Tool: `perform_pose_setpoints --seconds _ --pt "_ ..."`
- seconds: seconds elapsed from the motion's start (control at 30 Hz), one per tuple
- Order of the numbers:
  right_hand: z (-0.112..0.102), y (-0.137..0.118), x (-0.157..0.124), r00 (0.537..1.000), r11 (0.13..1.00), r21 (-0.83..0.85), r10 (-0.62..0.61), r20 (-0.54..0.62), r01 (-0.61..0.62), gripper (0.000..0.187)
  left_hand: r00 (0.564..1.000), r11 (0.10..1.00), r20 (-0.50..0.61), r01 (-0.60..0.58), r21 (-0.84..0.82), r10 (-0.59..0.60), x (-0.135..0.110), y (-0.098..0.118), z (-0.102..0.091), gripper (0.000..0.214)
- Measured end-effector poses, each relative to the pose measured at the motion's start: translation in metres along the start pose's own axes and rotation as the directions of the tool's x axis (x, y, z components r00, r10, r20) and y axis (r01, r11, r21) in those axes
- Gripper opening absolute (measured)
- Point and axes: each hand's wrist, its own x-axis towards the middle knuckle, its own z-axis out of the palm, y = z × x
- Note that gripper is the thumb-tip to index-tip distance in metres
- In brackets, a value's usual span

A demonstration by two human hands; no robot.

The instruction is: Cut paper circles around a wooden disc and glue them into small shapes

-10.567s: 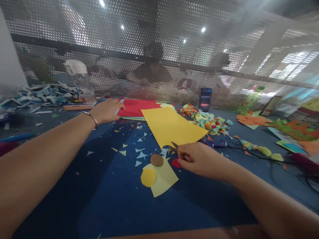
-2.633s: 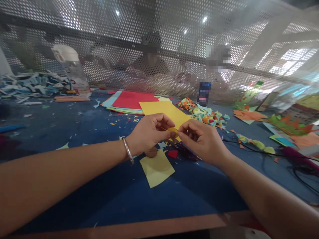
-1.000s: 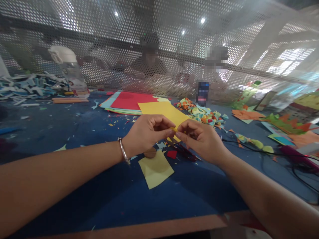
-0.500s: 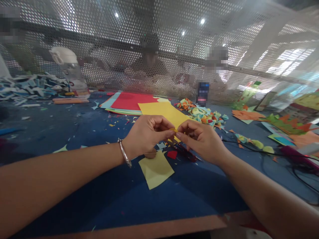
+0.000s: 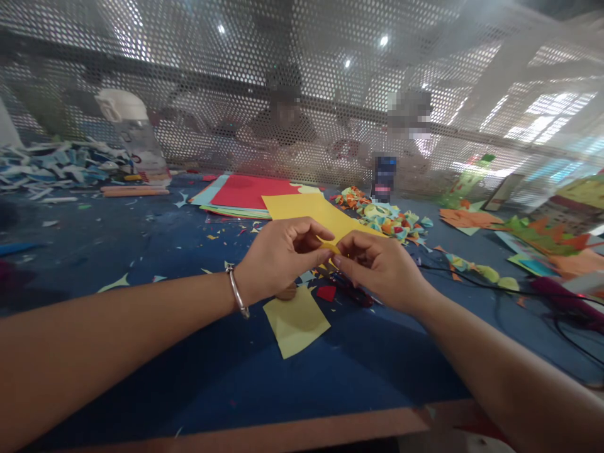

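My left hand (image 5: pixel 278 258) and my right hand (image 5: pixel 377 267) meet fingertip to fingertip above the blue table (image 5: pixel 155 371). Both pinch a small yellow paper piece (image 5: pixel 333 246) held between them, mostly hidden by the fingers. A silver bracelet (image 5: pixel 236 290) sits on my left wrist. Just below the hands lie a pale yellow paper scrap (image 5: pixel 295 319), a small red cut-out (image 5: pixel 326 292) and dark scissors (image 5: pixel 352 292). A large yellow sheet (image 5: pixel 309 211) lies behind the hands.
A red sheet (image 5: pixel 250 190) tops a paper stack at the back. Colourful scraps (image 5: pixel 391 220) pile to the right, white and blue scraps (image 5: pixel 61 167) far left beside a clear bottle (image 5: pixel 136 141). A black cable (image 5: pixel 495 292) crosses the right side. People sit behind the perforated screen (image 5: pixel 302 94).
Over the last second my hands have stayed together on the small yellow piece, fingers shifting slightly. Ten seconds ago my left hand reached to the paper stack and my right held scissors.
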Motion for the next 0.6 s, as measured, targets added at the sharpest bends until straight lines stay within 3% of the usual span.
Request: perform_pose_setpoints --seconds 0.23,0.43,0.6 --pt "0.0002 -0.0018 -0.0013 1.0 0.999 -0.039 0.013 0.023 -0.012 0.016 0.999 0.992 0.053 -0.001 0.123 -0.006 -0.0017 0.0039 0.0019 0.023" --pt "-0.0001 -0.0038 -0.0023 1.0 0.999 -0.042 0.017 0.021 -0.016 0.009 0.996 0.995 0.025 0.088 -0.046 -0.087 -0.0012 0.0021 0.0049 0.021" --pt "-0.0033 0.0006 0.0002 0.999 0.997 -0.079 -0.024 -0.047 0.02 0.005 0.987 0.978 -0.003 0.158 -0.135 -0.16 0.0021 0.0015 0.0025 0.024"
